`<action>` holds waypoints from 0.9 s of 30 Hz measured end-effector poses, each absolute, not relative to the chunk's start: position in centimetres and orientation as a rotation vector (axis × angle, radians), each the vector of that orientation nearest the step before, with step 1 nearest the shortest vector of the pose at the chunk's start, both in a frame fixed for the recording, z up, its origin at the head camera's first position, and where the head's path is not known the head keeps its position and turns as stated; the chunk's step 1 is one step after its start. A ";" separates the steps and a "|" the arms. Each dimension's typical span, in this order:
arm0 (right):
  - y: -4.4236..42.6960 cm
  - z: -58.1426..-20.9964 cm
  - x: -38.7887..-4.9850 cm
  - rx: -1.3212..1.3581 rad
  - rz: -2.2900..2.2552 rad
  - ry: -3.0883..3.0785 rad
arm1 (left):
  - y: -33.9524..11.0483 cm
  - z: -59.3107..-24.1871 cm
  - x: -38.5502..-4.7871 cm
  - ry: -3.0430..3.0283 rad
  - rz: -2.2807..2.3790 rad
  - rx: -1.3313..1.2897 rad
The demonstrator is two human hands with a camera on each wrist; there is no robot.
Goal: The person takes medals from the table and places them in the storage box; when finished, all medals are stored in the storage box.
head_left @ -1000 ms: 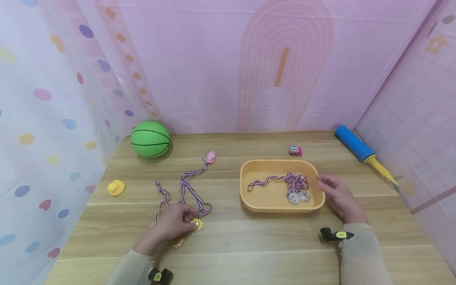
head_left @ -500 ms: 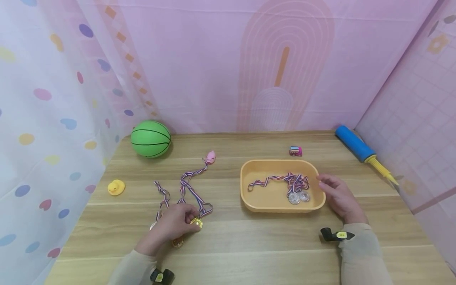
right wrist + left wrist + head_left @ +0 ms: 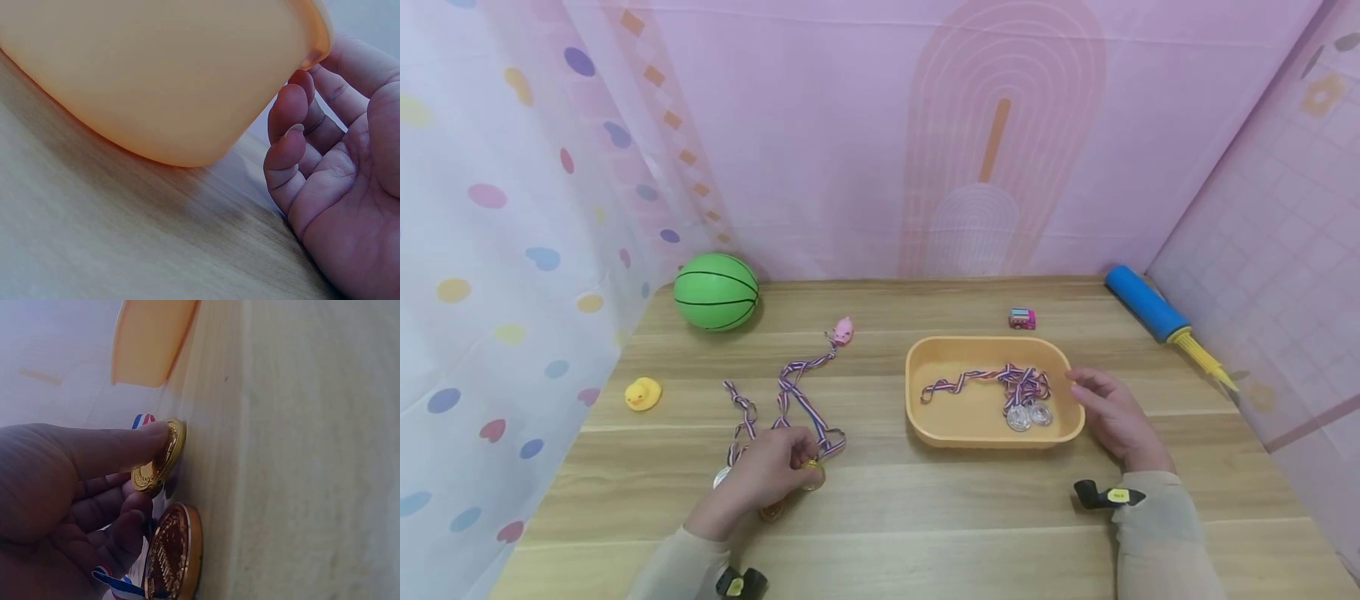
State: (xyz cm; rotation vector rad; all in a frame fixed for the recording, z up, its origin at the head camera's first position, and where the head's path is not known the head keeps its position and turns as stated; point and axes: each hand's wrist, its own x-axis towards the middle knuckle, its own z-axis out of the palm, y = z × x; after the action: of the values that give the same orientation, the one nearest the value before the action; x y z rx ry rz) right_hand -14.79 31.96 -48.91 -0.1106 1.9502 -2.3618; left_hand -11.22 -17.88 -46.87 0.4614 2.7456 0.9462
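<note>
1. The wooden table carries everything.
2. The orange tray sits right of the table's centre; two silver medals lie in its right half, beside bunched ribbons.
3. The blue pump lies at the table's back right corner, its yellow end along the right edge.
4. The green ball rests at the back left corner.
5. The right hand touches the tray's right rim, fingers bent; I cannot tell whether it grips.
6. The left hand, nearer the front edge, pinches a gold medal between thumb and fingers. A bronze medal is just beside it, and striped ribbons trail toward the back.
7. The yellow duck sits near the left edge.
8. The pink toy touches a ribbon end, left of the tray.
9. The toy bus stands behind the tray, near the back edge.
</note>
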 end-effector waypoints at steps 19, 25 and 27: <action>32.1 -48.9 -14.9 -0.095 -2.324 1.992 | -17.8 -45.3 -12.1 2.727 1.215 0.405; 32.1 -48.8 -14.9 -0.075 -2.301 2.006 | -17.8 -43.7 -13.2 2.766 1.355 0.454; 32.1 -48.8 -14.9 -0.068 -2.299 2.006 | -17.7 -42.9 -13.6 2.768 1.390 0.461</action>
State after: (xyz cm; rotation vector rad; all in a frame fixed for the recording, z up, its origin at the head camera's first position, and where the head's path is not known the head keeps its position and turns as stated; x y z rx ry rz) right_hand -14.86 32.10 -48.77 -0.0679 2.0059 -2.2989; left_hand -13.64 -17.66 -42.92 0.4613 2.7675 1.3895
